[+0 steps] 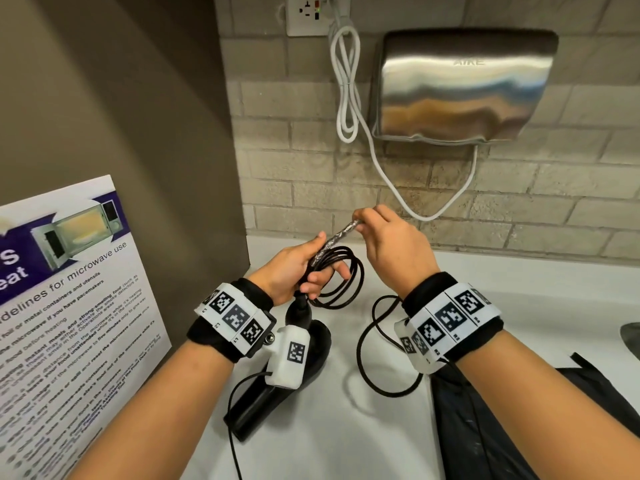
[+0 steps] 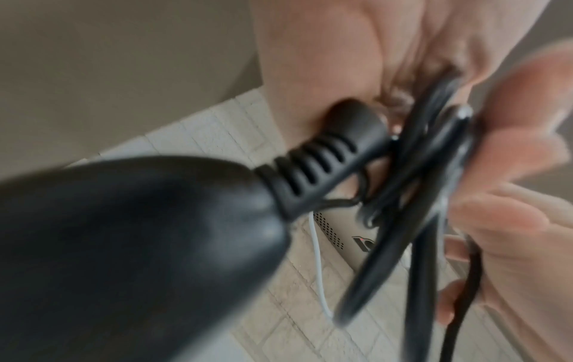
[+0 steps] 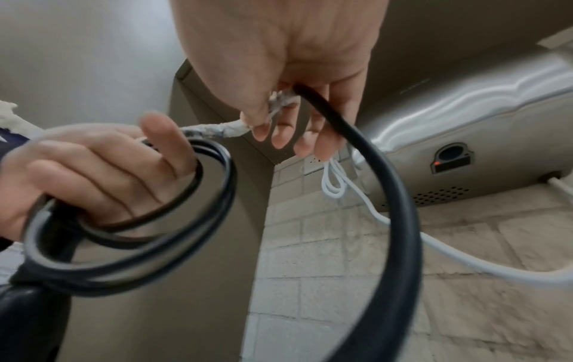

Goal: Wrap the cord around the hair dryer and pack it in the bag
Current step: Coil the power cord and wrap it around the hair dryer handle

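The black hair dryer (image 1: 273,379) lies on the white counter (image 1: 346,438), its handle end (image 2: 124,245) raised toward my left hand (image 1: 313,268). That hand grips several coils of the black cord (image 1: 346,282) beside the ribbed strain relief (image 2: 325,159). My right hand (image 1: 362,221) pinches a tape-wrapped stretch of the cord (image 3: 214,128) just past the coils. From it the rest of the cord (image 3: 372,171) drops in a loose loop (image 1: 363,358) onto the counter. The black bag (image 1: 485,427) lies under my right forearm at the lower right.
A steel hand dryer (image 1: 460,84) hangs on the tiled wall straight ahead, its white cable (image 1: 346,98) looping up to an outlet (image 1: 308,12). A microwave-use poster (image 1: 69,289) leans on the brown wall at the left. A dark object (image 1: 630,337) shows at the right edge.
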